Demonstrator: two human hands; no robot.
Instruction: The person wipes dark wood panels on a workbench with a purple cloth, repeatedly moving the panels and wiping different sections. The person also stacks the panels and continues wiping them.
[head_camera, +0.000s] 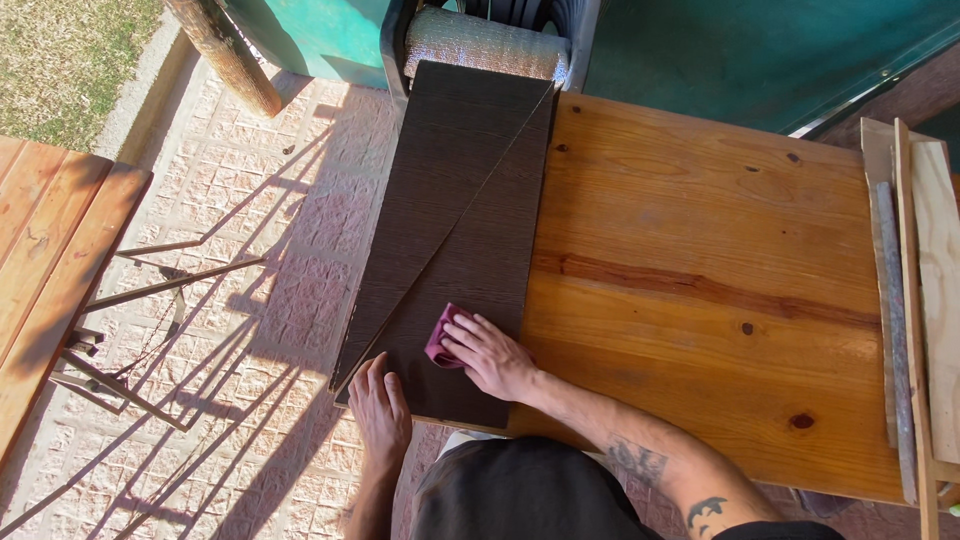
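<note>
Hard bright sunlight, long crisp shadows across paving (250, 300), sharp focus throughout.

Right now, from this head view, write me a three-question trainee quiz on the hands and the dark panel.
1. True or false: the right hand presses a pink cloth onto the dark panel.
2. Where is the left hand?
A. flat on the panel's near left corner
B. gripping the wooden post
C. on the boards at the table's right edge
3. Fill in: the panel's far end leans on a ____ roll.

Key:
1. True.
2. A.
3. Silvery. The panel lies along the left side of the wooden table.
</note>
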